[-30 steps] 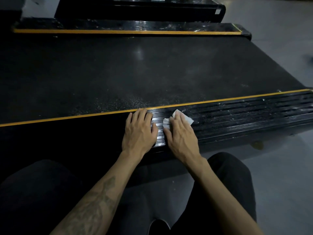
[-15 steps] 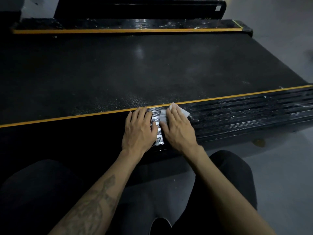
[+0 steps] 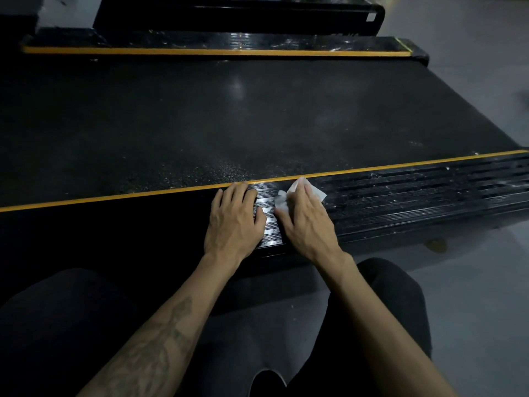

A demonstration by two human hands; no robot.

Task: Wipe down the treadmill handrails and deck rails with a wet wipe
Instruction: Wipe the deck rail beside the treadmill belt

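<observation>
- The right hand [image 3: 307, 222] lay flat, fingers nearly straight and together, and pressed a white wet wipe [image 3: 313, 193] onto the near deck rail [image 3: 415, 199]. The wipe was crumpled under the fingers; its corners showed beyond the fingertips and beside the thumb.
- The left hand [image 3: 234, 222] rested just beside it on the same rail, palm down, fingers relaxed and a little spread. It held nothing and seemed only to support the person.
- Between the two hands a short strip of the ribbed rail shone bright, probably wet.
- The rail ran with its long axis from left to right, along the yellow stripe [image 3: 114, 196] at the edge of the running belt [image 3: 229, 124]. The part to the right of the wipe had pale specks, so I judge it was not yet cleaned. The next stroke would likely go to the right, and the right hand was the nearer one for it.
- The far deck rail [image 3: 229, 43] lay well apart, across the belt, also speckled.
- No handrails were in view.
- The person crouched on the grey floor [image 3: 472, 282] in dark trousers [image 3: 386, 310].
</observation>
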